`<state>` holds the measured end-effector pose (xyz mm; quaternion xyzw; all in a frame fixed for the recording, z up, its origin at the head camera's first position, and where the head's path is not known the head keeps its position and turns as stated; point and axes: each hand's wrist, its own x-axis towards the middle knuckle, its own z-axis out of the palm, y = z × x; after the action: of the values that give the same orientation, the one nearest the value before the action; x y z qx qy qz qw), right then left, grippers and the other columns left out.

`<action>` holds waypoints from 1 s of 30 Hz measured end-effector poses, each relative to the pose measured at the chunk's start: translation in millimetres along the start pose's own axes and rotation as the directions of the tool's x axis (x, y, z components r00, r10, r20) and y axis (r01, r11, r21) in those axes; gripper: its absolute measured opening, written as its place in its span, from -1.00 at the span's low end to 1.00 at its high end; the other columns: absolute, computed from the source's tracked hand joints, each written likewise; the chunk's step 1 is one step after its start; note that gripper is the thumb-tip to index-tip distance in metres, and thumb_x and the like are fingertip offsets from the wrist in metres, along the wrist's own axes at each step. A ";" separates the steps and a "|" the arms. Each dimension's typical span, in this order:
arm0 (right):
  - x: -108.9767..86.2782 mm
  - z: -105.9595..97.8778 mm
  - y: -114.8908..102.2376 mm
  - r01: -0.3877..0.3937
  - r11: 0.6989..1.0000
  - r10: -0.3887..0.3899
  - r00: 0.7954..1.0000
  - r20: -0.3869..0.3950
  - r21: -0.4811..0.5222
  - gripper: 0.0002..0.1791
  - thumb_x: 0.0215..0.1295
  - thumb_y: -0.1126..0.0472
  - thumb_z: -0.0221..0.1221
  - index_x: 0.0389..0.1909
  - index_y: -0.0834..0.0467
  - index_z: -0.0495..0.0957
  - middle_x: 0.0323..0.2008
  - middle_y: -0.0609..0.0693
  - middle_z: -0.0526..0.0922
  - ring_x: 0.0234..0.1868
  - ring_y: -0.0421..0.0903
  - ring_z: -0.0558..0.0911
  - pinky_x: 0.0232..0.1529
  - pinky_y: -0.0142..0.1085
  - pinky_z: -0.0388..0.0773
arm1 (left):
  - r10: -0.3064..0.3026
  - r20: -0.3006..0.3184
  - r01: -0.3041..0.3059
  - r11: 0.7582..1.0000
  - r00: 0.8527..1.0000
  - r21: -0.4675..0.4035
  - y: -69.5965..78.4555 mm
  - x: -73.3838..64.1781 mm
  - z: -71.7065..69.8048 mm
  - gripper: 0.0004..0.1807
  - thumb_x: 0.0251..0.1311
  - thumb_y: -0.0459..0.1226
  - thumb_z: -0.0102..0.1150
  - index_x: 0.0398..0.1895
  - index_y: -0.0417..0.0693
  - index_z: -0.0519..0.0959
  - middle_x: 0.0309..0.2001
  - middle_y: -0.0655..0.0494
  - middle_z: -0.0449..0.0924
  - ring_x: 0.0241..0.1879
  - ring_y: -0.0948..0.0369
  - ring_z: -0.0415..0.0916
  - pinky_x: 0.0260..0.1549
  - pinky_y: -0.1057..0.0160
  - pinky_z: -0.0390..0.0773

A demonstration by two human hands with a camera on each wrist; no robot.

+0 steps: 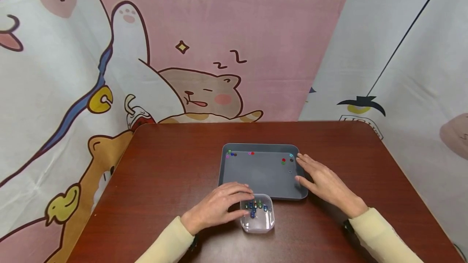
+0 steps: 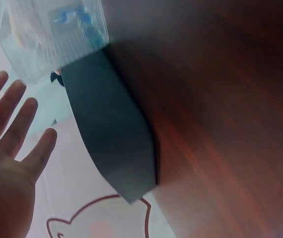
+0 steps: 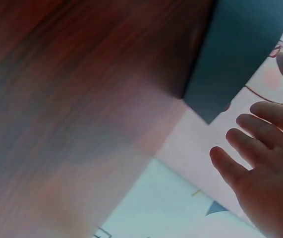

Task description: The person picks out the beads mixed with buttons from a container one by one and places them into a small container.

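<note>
A clear plastic box (image 1: 258,227) stands on the table, with several shiny blue and green beads (image 1: 253,214) inside, perhaps glass. My left hand (image 1: 219,206) hovers at its left side, fingertips overlapping its rim in the head view. In the left wrist view that hand's fingers (image 2: 17,116) are spread, with the box (image 2: 82,44) above them. Behind the box lies a grey tray (image 1: 256,177) with small coloured rings and dots along its far side and right end. My right hand (image 1: 325,182) reaches over the tray's right edge, fingers extended; its fingers (image 3: 253,129) hold nothing.
The brown wooden table (image 1: 175,165) extends around the tray and box. A cartoon-printed cloth (image 1: 263,44) hangs behind and beside the table. Pale yellow sleeves (image 1: 168,242) cover both forearms.
</note>
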<state>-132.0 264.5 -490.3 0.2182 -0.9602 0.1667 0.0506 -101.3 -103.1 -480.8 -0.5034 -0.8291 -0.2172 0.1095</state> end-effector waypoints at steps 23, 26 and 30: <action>-27.0 7.0 -68.3 0.242 0.960 -0.239 0.970 -0.037 0.137 -0.18 0.21 -0.14 0.35 0.47 -0.09 0.31 0.44 -0.12 0.39 0.40 -0.05 0.45 0.25 0.05 0.55 | -0.228 -0.157 0.259 0.940 0.961 0.221 -54.6 1.4 -7.9 -0.47 0.24 -0.05 0.34 0.24 -0.03 0.56 0.29 0.07 0.52 0.32 0.13 0.44 0.42 -0.03 0.38; -29.4 11.6 -72.9 0.274 0.951 -0.272 0.962 -0.035 0.140 -0.13 0.17 -0.16 0.37 0.48 -0.07 0.30 0.44 -0.09 0.40 0.40 -0.04 0.45 0.24 0.03 0.55 | -0.245 -0.157 0.278 0.927 0.957 0.253 -59.7 5.0 -5.8 -0.46 0.25 -0.03 0.33 0.24 -0.03 0.55 0.28 0.05 0.53 0.32 0.12 0.44 0.43 -0.06 0.36; -31.5 17.2 -76.3 0.317 0.940 -0.316 0.948 -0.029 0.128 -0.06 0.13 -0.28 0.35 0.48 0.00 0.30 0.43 -0.03 0.41 0.39 -0.03 0.46 0.26 -0.02 0.52 | -0.285 -0.155 0.319 0.905 0.946 0.280 -65.1 11.0 -3.9 -0.46 0.25 -0.02 0.32 0.25 -0.02 0.55 0.25 0.04 0.55 0.32 0.08 0.44 0.46 -0.07 0.32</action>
<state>-70.7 206.4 -489.1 0.3718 -0.8994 0.2200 0.0663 -164.0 -122.3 -489.3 -0.3334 -0.9130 -0.1300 0.1958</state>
